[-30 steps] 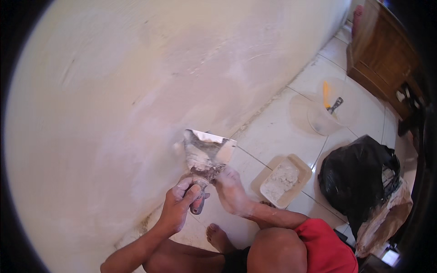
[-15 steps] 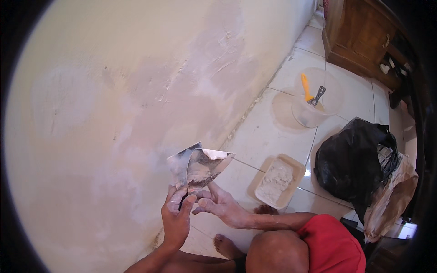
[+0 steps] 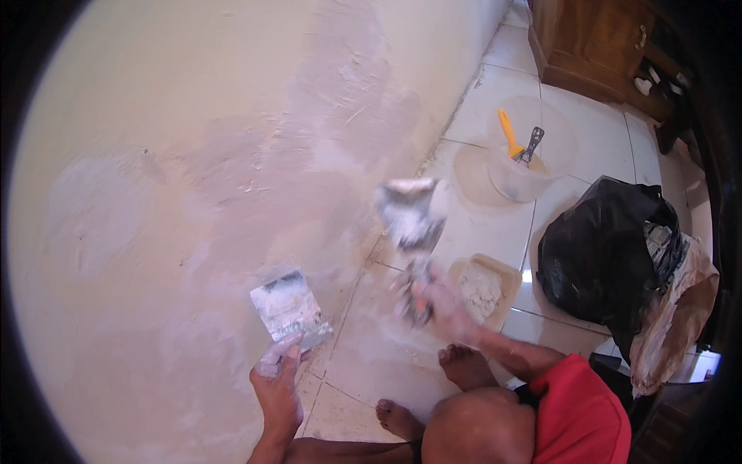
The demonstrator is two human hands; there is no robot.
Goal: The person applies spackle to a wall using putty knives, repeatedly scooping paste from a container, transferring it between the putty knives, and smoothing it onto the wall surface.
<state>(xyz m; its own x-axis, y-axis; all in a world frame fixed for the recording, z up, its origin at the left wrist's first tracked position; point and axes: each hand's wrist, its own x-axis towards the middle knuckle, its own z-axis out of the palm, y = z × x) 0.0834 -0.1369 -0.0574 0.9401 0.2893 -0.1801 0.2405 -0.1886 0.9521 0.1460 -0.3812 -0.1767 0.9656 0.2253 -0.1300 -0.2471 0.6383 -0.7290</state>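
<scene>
My left hand [image 3: 280,367], coated with pale powder, grips a squarish metal blade [image 3: 286,301] smeared with white material, near the patchy cream and pinkish wall [image 3: 154,93]. My right hand [image 3: 447,308] is closed round the handle of a wide putty knife [image 3: 410,213], which is raised and blurred by motion. Behind that hand, on the tiles, sits a shallow cream tray [image 3: 506,277] of white paste [image 3: 479,290]. Farther back is a clear plastic tub [image 3: 518,184] holding a yellow-handled tool [image 3: 508,131] and a dark-handled scraper [image 3: 532,143].
A black plastic bag [image 3: 587,255] and a crumpled brown sack [image 3: 672,317] lie at the right. A wooden cabinet [image 3: 587,42] stands at the back right. My bare feet and knee are at the bottom, on the white tiled floor [image 3: 464,220] along the wall.
The two blades, together half a second ago, are now apart. My left hand moved down and left; my right hand swung up and right with the putty knife. The view shifted slightly.
</scene>
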